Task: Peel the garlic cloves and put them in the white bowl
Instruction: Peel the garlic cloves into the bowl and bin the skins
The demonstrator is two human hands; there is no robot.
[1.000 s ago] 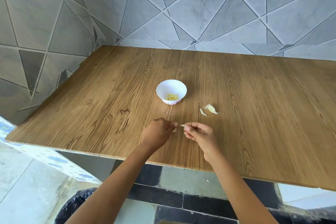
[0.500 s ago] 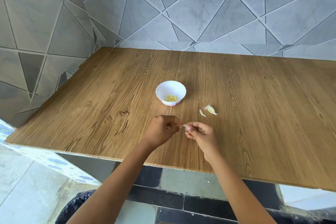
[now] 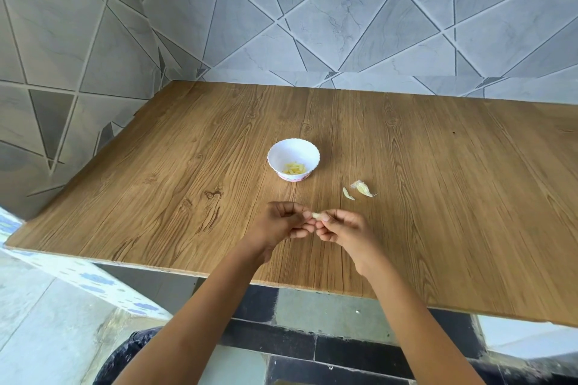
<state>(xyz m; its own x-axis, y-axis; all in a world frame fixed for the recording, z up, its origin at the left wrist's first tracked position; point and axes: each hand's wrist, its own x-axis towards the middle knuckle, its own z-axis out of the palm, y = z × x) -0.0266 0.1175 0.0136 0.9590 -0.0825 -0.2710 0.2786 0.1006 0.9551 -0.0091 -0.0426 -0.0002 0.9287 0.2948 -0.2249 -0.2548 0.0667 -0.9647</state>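
Your two hands meet above the near middle of the wooden worktop (image 3: 438,197), a little in from its front edge. Your left hand (image 3: 281,223) has its fingers (image 3: 301,232) curled in, and its thumb and fingertips pinch one end of a small pale garlic clove (image 3: 316,215). Your right hand (image 3: 345,230) comes in from the other side and pinches the same clove, its fingers bent and closed narrow on the other end. Both hands hold the one clove between them. Only a small bit of it shows between the fingertips, so you cannot tell how much skin is on it, nor whether your hands rest on the wood.

The white bowl (image 3: 312,150), with a scalloped rim, stands upright on the worktop beyond your hands. It is near them but apart, and slightly left of the clove you hold. Several yellowish peeled cloves (image 3: 294,168) lie in its bottom.

To the right of the bowl and beyond your right hand, two pieces lie on the wood. One is a loose clove (image 3: 362,188) with papery skin on it. Just beside it on the left is a smaller pale sliver (image 3: 347,194), and the two do not touch. Grey tiled walls (image 3: 344,25) with a triangle pattern close the worktop at the back and on the left.
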